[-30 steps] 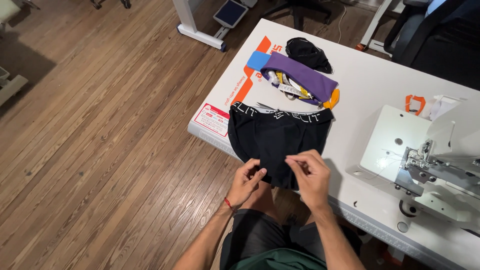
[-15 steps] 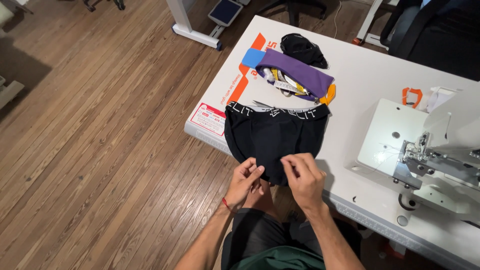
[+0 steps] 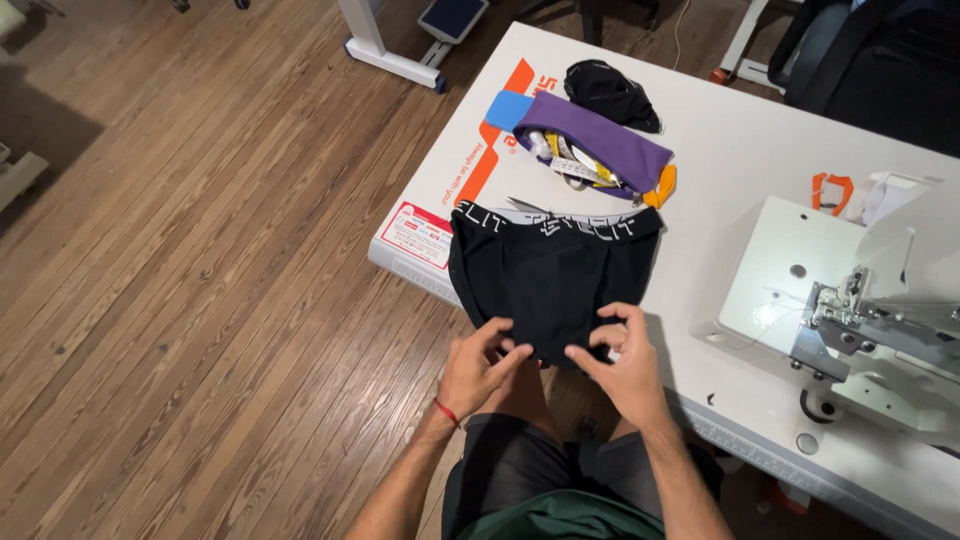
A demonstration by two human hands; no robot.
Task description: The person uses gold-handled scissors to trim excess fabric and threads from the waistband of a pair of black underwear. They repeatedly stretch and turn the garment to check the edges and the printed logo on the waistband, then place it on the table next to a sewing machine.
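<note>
A pair of black briefs (image 3: 552, 270) with a grey lettered waistband lies flat on the white table (image 3: 740, 150), its lower end hanging over the near edge. My left hand (image 3: 478, 368) pinches the lower left corner of the fabric. My right hand (image 3: 622, 362) grips the lower right part, with something small and white under its fingers. A red thread circles my left wrist.
A pile of garments (image 3: 590, 150), purple, blue, yellow and black, lies behind the briefs. A white sewing machine (image 3: 860, 310) stands at the right. Orange-handled snips (image 3: 830, 190) lie behind it. Wooden floor (image 3: 200, 300) spreads to the left; a dark chair (image 3: 880, 50) is at the far right.
My right hand has dropped from the fabric's middle to its lower edge. Both hands now hold the bottom of the briefs, closer together.
</note>
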